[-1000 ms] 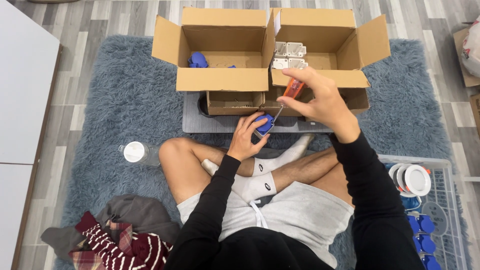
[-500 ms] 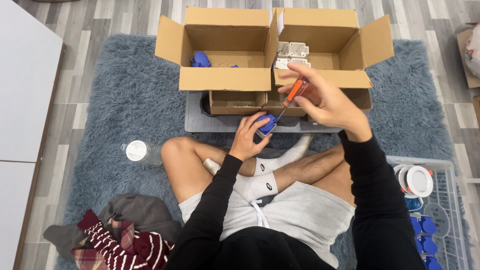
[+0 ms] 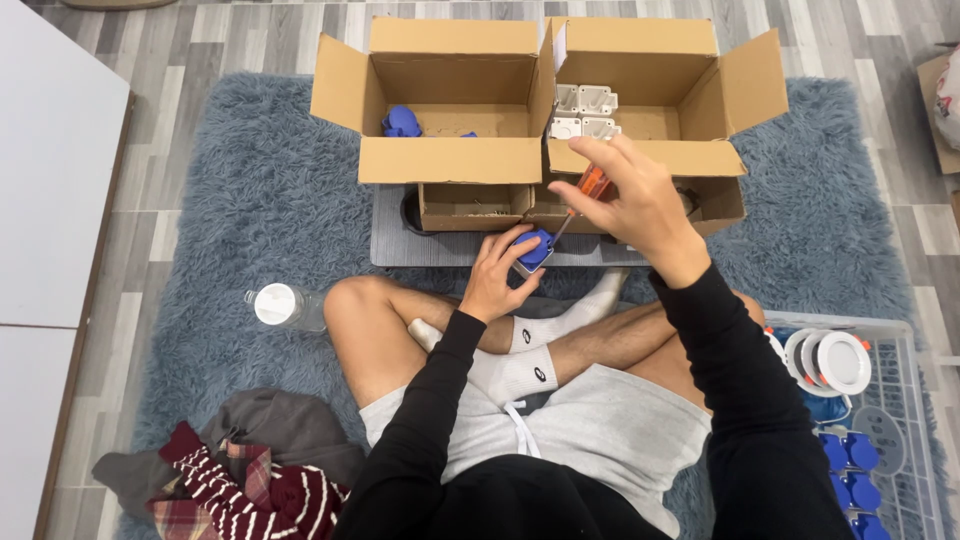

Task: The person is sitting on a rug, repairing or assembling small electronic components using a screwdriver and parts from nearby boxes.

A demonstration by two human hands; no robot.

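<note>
The person sat cross-legged on a grey shag rug (image 3: 250,200). The left hand (image 3: 497,282) was curled closed around a small blue plastic box (image 3: 533,249), tilting it up over the knees so its top faced the tool. The right hand (image 3: 630,205) was closed in a fingertip grip on an orange-handled screwdriver (image 3: 590,190), whose shaft slanted down and left so the tip met the blue box, a hold that suited turning a screw. Just beyond stood two open cardboard boxes: the left one (image 3: 450,160) held more blue pieces, the right one (image 3: 650,155) white square parts. A wire basket (image 3: 900,400) with round white fittings sat near right, within reach.
</note>
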